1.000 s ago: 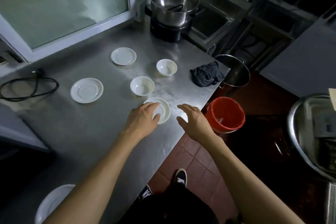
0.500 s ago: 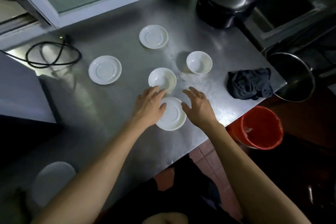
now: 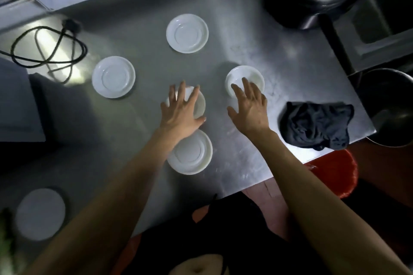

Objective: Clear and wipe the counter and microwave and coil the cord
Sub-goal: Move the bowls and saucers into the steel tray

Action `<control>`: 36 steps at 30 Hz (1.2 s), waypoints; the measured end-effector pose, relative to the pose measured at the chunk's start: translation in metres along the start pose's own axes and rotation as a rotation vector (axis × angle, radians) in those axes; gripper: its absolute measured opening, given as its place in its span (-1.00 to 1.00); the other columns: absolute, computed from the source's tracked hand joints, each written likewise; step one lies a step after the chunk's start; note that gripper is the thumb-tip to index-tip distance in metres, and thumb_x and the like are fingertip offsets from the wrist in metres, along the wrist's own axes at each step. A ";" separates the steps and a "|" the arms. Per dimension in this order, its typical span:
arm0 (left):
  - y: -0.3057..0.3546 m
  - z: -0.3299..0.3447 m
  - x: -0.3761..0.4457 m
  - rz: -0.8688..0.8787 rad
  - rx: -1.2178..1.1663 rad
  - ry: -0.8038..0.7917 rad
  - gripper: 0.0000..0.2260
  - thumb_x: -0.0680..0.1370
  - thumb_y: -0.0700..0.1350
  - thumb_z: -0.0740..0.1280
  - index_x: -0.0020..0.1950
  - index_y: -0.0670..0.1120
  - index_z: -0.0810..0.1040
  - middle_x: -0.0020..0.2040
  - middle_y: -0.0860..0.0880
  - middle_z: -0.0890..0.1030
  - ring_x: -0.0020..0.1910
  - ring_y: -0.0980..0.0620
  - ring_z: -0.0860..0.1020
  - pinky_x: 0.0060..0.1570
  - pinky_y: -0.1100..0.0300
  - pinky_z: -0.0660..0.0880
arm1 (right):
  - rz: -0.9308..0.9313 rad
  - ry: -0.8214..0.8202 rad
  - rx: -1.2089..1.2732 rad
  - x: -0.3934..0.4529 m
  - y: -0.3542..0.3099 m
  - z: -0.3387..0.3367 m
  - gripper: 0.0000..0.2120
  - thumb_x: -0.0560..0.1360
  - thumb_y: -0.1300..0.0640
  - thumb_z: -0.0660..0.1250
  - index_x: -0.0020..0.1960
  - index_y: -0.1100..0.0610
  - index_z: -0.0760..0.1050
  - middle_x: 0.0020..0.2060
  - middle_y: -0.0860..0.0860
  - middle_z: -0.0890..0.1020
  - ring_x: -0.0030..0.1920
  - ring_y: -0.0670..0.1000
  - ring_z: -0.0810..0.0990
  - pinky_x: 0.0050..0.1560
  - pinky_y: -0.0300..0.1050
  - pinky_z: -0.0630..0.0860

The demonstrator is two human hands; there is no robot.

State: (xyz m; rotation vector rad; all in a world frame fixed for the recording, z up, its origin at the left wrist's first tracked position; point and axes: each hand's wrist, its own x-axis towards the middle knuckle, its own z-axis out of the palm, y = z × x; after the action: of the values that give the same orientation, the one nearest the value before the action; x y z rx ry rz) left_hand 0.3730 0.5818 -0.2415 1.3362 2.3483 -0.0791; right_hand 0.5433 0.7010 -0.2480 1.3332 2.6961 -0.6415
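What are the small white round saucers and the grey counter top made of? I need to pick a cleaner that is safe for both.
The small white round saucers look like glazed ceramic or porcelain, though melamine cannot be ruled out: smooth glossy white, with a moulded ring in the middle. The grey counter top looks like brushed stainless steel: dull metallic sheen, fine scratches, blurred reflections of light.

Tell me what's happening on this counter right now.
A person is clearing dishes off a steel counter. Their left hand reaches with spread fingers over one small white bowl, and their right hand over another bowl. Neither bowl looks lifted. Several saucers lie on the counter, a dark cloth sits unused near the right edge, and the black cord lies loose.
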 end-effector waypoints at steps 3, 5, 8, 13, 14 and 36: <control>0.005 0.007 0.006 -0.049 -0.003 -0.020 -0.13 0.43 0.25 0.41 0.58 0.14 -0.01 0.60 -0.08 -0.07 0.56 -0.25 -0.08 0.30 -0.35 0.30 | -0.012 -0.032 -0.021 0.013 0.009 0.000 -0.34 0.51 -0.04 0.39 0.53 0.02 0.22 0.59 0.12 0.12 0.55 0.25 0.11 0.45 0.30 0.17; 0.008 0.009 0.010 -0.070 -0.009 0.001 -0.14 0.40 0.23 0.43 0.57 0.15 0.03 0.58 -0.08 0.00 0.54 -0.25 -0.01 0.25 -0.33 0.34 | -0.025 -0.039 -0.032 0.021 0.015 0.000 -0.33 0.50 -0.07 0.39 0.53 0.02 0.22 0.59 0.13 0.11 0.56 0.25 0.07 0.46 0.30 0.14; 0.013 0.008 0.016 -0.076 -0.013 0.041 -0.17 0.35 0.24 0.45 0.53 0.15 0.13 0.52 -0.07 0.13 0.48 -0.21 0.11 0.15 -0.28 0.42 | -0.044 -0.044 -0.064 0.031 0.022 -0.002 -0.30 0.51 -0.13 0.36 0.55 -0.01 0.18 0.60 0.13 0.04 0.58 0.24 -0.01 0.49 0.28 0.05; 0.021 0.003 0.025 -0.069 -0.004 0.067 -0.20 0.35 0.28 0.43 0.51 0.16 0.18 0.48 -0.05 0.17 0.45 -0.20 0.16 0.11 -0.24 0.45 | -0.037 -0.096 -0.105 0.050 0.025 -0.009 -0.19 0.51 -0.28 0.30 0.60 -0.07 0.01 0.61 0.07 -0.15 0.59 0.21 -0.20 0.52 0.32 -0.11; 0.023 0.002 0.026 -0.069 -0.011 0.068 -0.21 0.35 0.28 0.42 0.51 0.16 0.18 0.48 -0.05 0.17 0.45 -0.20 0.16 0.11 -0.24 0.44 | -0.036 -0.108 -0.103 0.054 0.025 -0.010 -0.17 0.50 -0.30 0.31 0.60 -0.08 -0.01 0.61 0.07 -0.17 0.59 0.21 -0.22 0.52 0.32 -0.11; -0.028 -0.008 -0.046 -0.264 -0.116 0.178 -0.22 0.40 0.28 0.41 0.51 0.18 0.10 0.53 -0.06 0.08 0.49 -0.19 0.08 0.26 -0.24 0.38 | -0.329 -0.143 -0.091 0.040 -0.051 0.012 -0.11 0.36 -0.33 0.43 0.55 -0.08 0.14 0.56 0.08 0.14 0.51 0.24 0.13 0.43 0.28 0.23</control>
State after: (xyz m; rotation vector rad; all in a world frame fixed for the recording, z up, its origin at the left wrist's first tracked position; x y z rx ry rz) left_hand 0.3678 0.5317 -0.2205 1.0102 2.6237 0.0995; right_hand 0.4782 0.6984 -0.2517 0.7964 2.8079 -0.6021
